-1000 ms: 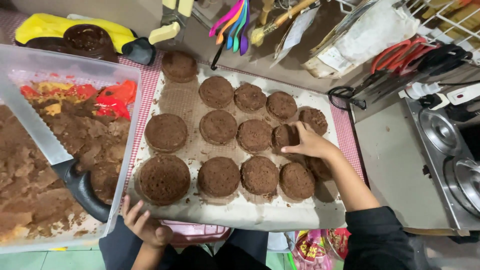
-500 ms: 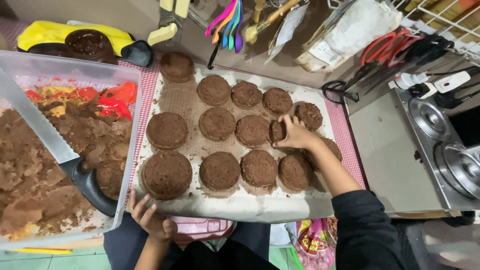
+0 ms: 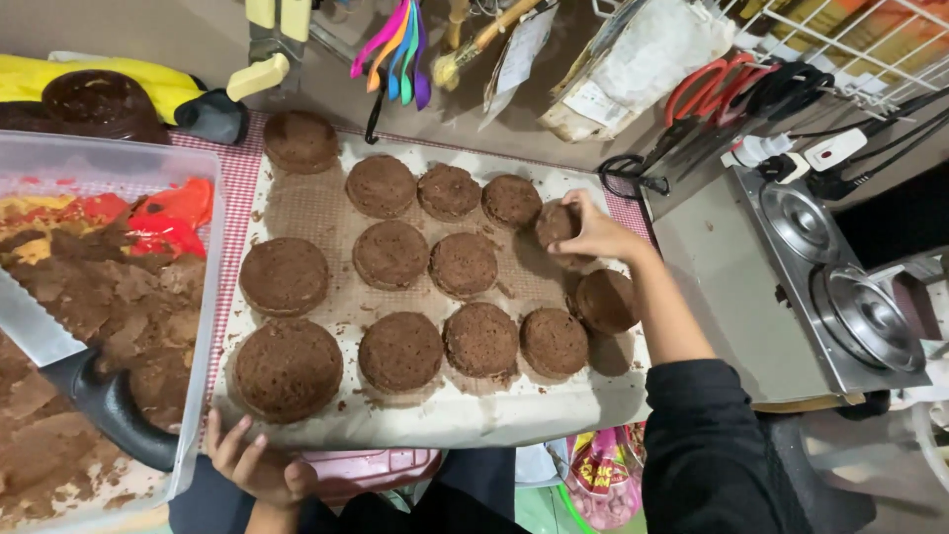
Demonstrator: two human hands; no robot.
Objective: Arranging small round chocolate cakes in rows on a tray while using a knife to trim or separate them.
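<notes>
- The scene is lit evenly and fairly dimly from overhead, in a warm cast.
- Soft shadows are thrown beneath the right hand and forearm onto the parchment sheet.
- Glare is seen on the steel burner plates.
- Straight edges are bowed near the corners by wide-angle distortion.
- Slight softness is noted at the frame edges.

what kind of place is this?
Likely a small home or cottage baking workspace: round brown chocolate cake layers on a paper-lined tray, a clear plastic tub of cake scraps, hanging coloured measuring spoons.
</notes>
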